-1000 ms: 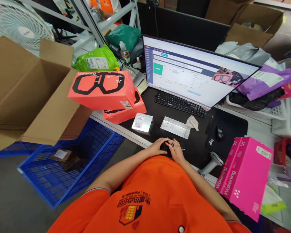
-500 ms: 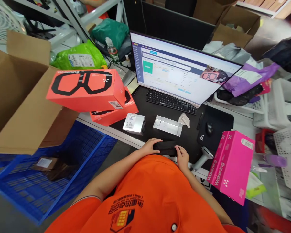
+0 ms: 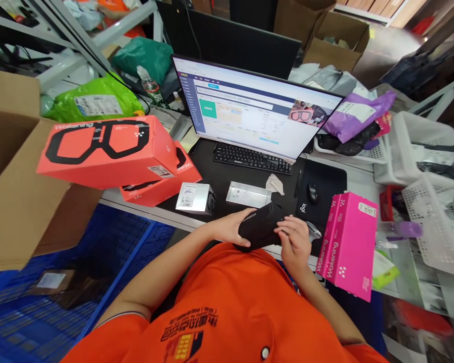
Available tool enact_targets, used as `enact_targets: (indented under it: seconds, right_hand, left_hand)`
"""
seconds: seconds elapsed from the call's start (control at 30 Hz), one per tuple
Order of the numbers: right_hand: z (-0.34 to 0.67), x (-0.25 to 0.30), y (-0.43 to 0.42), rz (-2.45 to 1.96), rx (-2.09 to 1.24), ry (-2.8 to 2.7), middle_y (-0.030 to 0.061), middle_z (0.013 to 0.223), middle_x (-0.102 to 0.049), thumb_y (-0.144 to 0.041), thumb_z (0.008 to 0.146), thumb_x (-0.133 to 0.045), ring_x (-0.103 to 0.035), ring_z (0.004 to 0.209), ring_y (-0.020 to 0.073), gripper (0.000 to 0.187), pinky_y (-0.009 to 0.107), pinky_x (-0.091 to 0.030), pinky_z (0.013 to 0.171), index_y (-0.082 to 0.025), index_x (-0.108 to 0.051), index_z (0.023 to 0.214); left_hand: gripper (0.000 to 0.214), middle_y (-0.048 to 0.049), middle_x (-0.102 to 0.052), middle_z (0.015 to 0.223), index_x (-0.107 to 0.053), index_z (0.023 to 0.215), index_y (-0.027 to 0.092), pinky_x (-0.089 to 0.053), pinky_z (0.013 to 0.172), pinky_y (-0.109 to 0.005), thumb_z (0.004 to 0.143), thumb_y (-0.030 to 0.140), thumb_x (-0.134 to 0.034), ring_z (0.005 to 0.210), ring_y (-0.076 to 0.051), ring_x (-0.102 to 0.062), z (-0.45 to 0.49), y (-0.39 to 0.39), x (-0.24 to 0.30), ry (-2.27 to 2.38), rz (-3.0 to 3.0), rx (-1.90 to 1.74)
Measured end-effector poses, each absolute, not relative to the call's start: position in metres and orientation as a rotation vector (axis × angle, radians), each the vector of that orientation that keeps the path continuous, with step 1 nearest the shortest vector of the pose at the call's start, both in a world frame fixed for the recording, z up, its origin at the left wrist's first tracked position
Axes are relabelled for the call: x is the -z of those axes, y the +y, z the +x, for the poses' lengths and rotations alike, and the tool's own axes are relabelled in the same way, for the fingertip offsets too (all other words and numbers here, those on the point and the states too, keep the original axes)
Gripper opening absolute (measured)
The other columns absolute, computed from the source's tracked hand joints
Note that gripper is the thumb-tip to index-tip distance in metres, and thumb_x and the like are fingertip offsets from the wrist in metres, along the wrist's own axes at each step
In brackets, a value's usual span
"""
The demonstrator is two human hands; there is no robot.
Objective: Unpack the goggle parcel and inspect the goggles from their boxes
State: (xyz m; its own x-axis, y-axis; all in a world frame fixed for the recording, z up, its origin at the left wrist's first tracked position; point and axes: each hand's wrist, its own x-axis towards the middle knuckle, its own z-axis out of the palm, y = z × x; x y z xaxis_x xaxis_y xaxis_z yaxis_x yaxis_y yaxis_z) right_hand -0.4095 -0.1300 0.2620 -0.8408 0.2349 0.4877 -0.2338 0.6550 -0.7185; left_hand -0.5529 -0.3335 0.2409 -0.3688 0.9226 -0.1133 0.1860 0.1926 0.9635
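Note:
A black soft case (image 3: pixel 263 225) with pale lettering is held up just above the desk's front edge, close to my chest. My left hand (image 3: pixel 231 228) grips its left end, fingers curled round it. My right hand (image 3: pixel 295 243) holds its right end, fingers closed on the edge. Behind the case on the black desk mat (image 3: pixel 227 177) lie a small silver box (image 3: pixel 195 198) and an open silver tray (image 3: pixel 248 194). A pink box (image 3: pixel 348 242) stands on edge right of my right hand.
Two orange boxes (image 3: pixel 109 151) are stacked at the left, by an open cardboard carton (image 3: pixel 11 191). A monitor (image 3: pixel 255 112), keyboard (image 3: pixel 251 158) and mouse (image 3: pixel 312 192) sit behind. A blue crate (image 3: pixel 60 302) is on the floor at left; white baskets (image 3: pixel 431 222) are at right.
Both hands lifted the black case off the desk edge and tilted it up, showing its lettering. My view swung to the right, so everything shifted left in frame.

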Motion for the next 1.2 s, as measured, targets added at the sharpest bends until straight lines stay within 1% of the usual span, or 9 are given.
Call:
enact_targets:
  seconds: [0.23,0.47,0.53,0.63,0.77,0.87,0.93,1.03,1.2]
  right_hand:
    - [-0.428,-0.265,-0.105,-0.486,-1.215,-2.09,0.0071,0.091,-0.071,-0.034,0.099,-0.054,-0.067,0.09,0.0216,0.027,0.038,-0.054,0.082,-0.02,-0.072,0.083]
    - [-0.482,-0.239,-0.077,-0.689,-1.779,-2.093,0.0037,0.066,-0.069,-0.055,0.088,-0.059,-0.059,0.057,0.0154,0.04,0.027,-0.047,0.057,-0.017,-0.068,0.081]
    - [-0.493,-0.232,-0.073,-0.619,-1.91,-2.177,0.0056,0.07,-0.072,-0.054,0.084,-0.062,-0.063,0.06,0.0175,0.037,0.029,-0.049,0.06,-0.018,-0.069,0.083]
    - [-0.491,-0.227,-0.068,-0.497,-2.008,-2.198,0.0085,0.096,-0.077,-0.039,0.077,-0.065,-0.071,0.077,0.0218,0.031,0.037,-0.056,0.074,-0.021,-0.069,0.101]
    - [-0.456,-0.228,-0.058,-0.434,-1.936,-2.146,0.0107,0.116,-0.074,-0.028,0.081,-0.053,-0.069,0.112,0.0287,0.03,0.05,-0.052,0.099,-0.023,-0.07,0.104]
    - [-0.428,-0.228,-0.058,-0.378,-1.877,-2.19,0.014,0.139,-0.062,-0.036,0.09,-0.049,-0.058,0.13,0.0321,0.045,0.052,-0.05,0.103,-0.024,-0.059,0.131]
    - [-0.415,-0.225,-0.064,-0.288,-1.871,-2.364,0.0149,0.151,-0.051,-0.045,0.085,-0.063,-0.053,0.136,0.0333,0.067,0.05,-0.051,0.103,-0.025,-0.044,0.146]
    - [-0.409,-0.214,-0.075,-0.338,-1.757,-2.518,0.0153,0.144,-0.055,-0.044,0.071,-0.082,-0.056,0.13,0.0324,0.083,0.048,-0.051,0.105,-0.025,-0.045,0.143]
    - [-0.421,-0.198,-0.072,-0.629,-1.599,-2.421,0.0145,0.134,-0.06,-0.046,0.075,-0.079,-0.062,0.119,0.031,0.07,0.049,-0.052,0.102,-0.023,-0.05,0.134]
  left_hand:
    - [0.095,-0.0103,-0.057,0.142,-0.04,0.149,0.023,-0.043,0.111,-0.042,0.064,0.026,-0.083,0.129,-0.032,-0.056,-0.544,-0.324,-0.258,1.822,1.036,-1.201]
    - [0.104,-0.0121,-0.055,0.141,-0.033,0.153,0.024,-0.043,0.11,-0.044,0.063,0.034,-0.083,0.126,-0.035,-0.056,-0.538,-0.321,-0.265,1.977,1.21,-1.043]
    - [0.104,-0.0131,-0.055,0.14,-0.03,0.154,0.024,-0.045,0.108,-0.044,0.065,0.036,-0.081,0.124,-0.035,-0.056,-0.533,-0.32,-0.262,2.063,1.2,-0.964]
    - [0.098,-0.0154,-0.055,0.137,-0.032,0.154,0.022,-0.046,0.105,-0.048,0.067,0.034,-0.077,0.122,-0.036,-0.056,-0.524,-0.315,-0.253,2.249,1.201,-0.857]
    - [0.094,-0.0171,-0.05,0.143,-0.038,0.153,0.024,-0.037,0.112,-0.054,0.065,0.02,-0.072,0.129,-0.04,-0.05,-0.518,-0.307,-0.234,2.421,1.284,-0.78]
    - [0.094,-0.0158,-0.047,0.148,-0.038,0.154,0.026,-0.031,0.116,-0.056,0.065,0.014,-0.068,0.133,-0.04,-0.047,-0.52,-0.303,-0.223,2.449,1.349,-0.776]
    - [0.092,-0.015,-0.047,0.15,-0.037,0.154,0.028,-0.028,0.117,-0.058,0.068,0.012,-0.067,0.136,-0.04,-0.046,-0.523,-0.3,-0.219,2.43,1.424,-0.767]
    - [0.088,-0.0135,-0.047,0.151,-0.038,0.153,0.033,-0.024,0.119,-0.061,0.072,0.01,-0.066,0.138,-0.039,-0.045,-0.527,-0.295,-0.214,2.406,1.529,-0.761]
    - [0.115,-0.0209,-0.025,0.163,-0.026,0.157,0.025,-0.012,0.122,-0.068,0.061,0.026,-0.088,0.151,-0.047,-0.022,-0.538,-0.295,-0.18,2.714,0.93,-0.956]
